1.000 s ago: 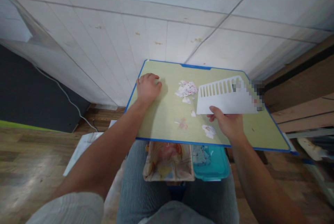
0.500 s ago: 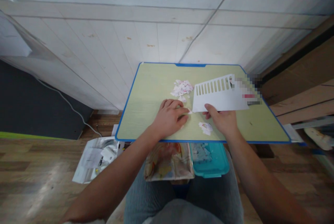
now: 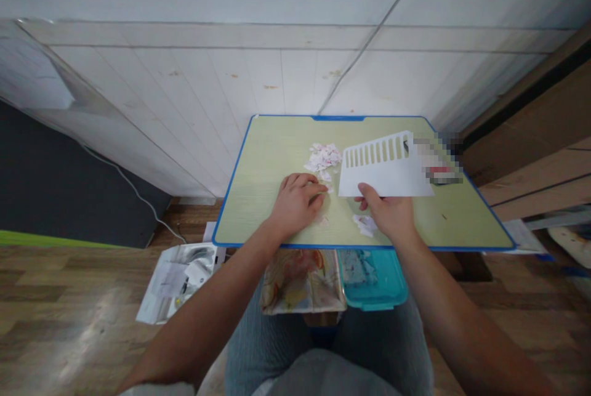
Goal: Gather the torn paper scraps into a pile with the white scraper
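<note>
My right hand [image 3: 392,214] pinches the lower edge of a white slotted sheet [image 3: 383,177], thumb on top. A row of long cut-out slots runs along the sheet's far edge, and it is tilted above the table [image 3: 258,199]. To its left, my left hand [image 3: 298,199] rests on the tabletop, fingers stretched and slightly bent. Its fingertips lie beside a few loose paper scraps [image 3: 329,188]. Beyond them is a heap of torn white and pinkish paper scraps [image 3: 324,157]. A smaller pile of scraps [image 3: 364,225] lies close by my right hand.
Below the table's near edge, on my lap, are a patterned fabric-like container [image 3: 302,303] and a turquoise plastic box [image 3: 376,297] with scraps inside. A blurred-out item [image 3: 441,162] lies at the table's right. A white box [image 3: 157,297] stands on the floor to the left.
My left hand has drawn back slightly to the left, away from the sheet's corner. The scrap near its fingertips has shifted. My right hand still holds the sheet, nearly in place.
</note>
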Demonstrator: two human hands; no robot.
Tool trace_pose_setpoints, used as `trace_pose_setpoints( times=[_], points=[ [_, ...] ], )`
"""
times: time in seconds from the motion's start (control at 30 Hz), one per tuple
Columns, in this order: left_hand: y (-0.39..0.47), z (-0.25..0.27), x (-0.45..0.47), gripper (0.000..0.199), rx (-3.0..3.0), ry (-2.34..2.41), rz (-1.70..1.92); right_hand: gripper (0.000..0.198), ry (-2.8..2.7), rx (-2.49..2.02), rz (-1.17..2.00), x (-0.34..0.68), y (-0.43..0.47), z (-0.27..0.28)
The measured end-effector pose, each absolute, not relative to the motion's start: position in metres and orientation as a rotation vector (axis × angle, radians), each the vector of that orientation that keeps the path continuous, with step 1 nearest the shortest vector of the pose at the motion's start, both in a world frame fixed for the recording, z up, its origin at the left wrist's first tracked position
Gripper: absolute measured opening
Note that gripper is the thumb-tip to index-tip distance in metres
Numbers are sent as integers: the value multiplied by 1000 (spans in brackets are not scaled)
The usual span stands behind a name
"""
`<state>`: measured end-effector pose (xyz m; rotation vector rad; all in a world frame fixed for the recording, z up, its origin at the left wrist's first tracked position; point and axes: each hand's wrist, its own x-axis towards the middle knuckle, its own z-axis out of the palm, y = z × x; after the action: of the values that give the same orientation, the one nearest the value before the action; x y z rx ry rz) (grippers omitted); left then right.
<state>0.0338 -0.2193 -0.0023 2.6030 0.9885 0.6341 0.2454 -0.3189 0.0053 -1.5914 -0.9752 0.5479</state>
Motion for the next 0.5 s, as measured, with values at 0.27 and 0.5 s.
trace_pose_setpoints(
  times=[0.27, 0.5],
  points=[
    [-223, -3, 33, 26, 2641, 972, 665, 35, -1028, -1552, 559, 248, -287, 4],
    [-222, -7, 32, 24, 2659, 940, 693, 32, -1038, -1553, 561, 250, -290, -1]
  ],
)
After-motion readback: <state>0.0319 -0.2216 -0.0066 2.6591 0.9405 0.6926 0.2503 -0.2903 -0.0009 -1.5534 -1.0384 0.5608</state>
